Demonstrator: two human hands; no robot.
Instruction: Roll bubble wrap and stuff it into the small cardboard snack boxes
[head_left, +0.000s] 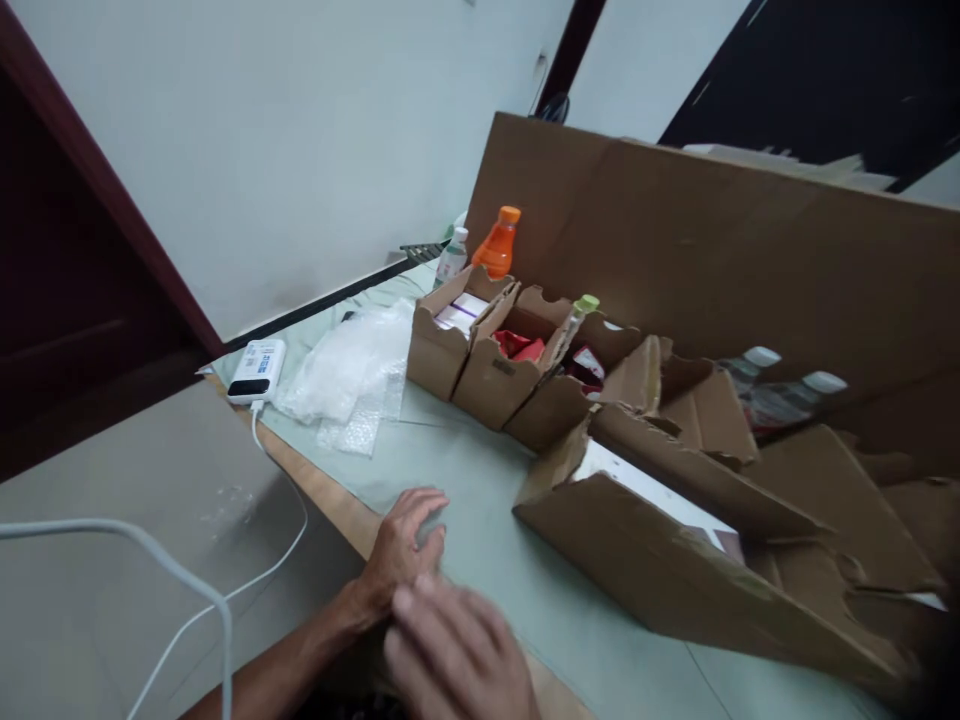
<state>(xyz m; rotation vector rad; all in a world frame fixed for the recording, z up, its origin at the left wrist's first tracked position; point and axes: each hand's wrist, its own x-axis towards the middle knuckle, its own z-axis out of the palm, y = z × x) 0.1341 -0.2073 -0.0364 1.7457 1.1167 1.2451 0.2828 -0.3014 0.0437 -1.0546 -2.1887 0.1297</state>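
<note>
My left hand [405, 545] hovers by the table's near edge, its thumb and fingers apart with nothing between them. Just in front of its wrist is my right hand [457, 650], slightly blurred, fingers stretched out and holding nothing. The nearest item to the right is a long cardboard box [645, 550] with a white flat item [637, 480] inside. Beyond my hands lies clear bubble wrap [337, 370] on the pale green tablecloth [450, 450].
Several small cardboard boxes [442, 360] stand in a row, some with packets inside. Behind them are an orange bottle [497, 245], clear bottles [795, 400] and a tall cardboard panel [675, 230]. A white power bank [259, 370] with a cable [304, 520] sits at the left corner.
</note>
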